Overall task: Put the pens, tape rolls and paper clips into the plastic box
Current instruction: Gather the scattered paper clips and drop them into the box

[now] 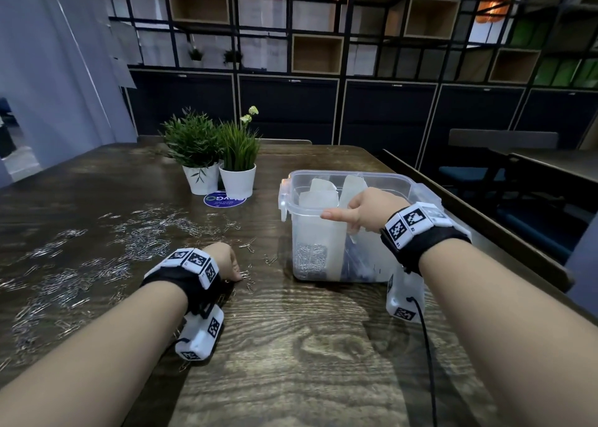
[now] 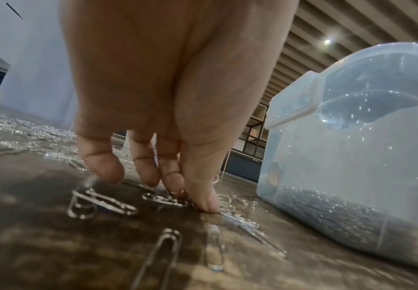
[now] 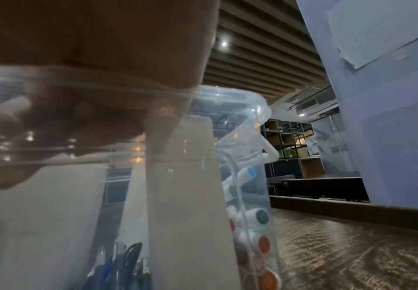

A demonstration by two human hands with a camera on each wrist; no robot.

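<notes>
We see the wooden table (image 1: 291, 345) carrying the plastic box (image 1: 323, 252), our right hand (image 1: 362, 209) gripping its near rim, fingers curled inside. Two potted plants (image 1: 220, 154) stand behind. Paper clips (image 1: 142, 242) lie scattered left; our left hand (image 2: 175, 98) pinches one, its fingertips (image 2: 207, 202) together on the tabletop just beside the box.

No legible text anywhere.
</notes>
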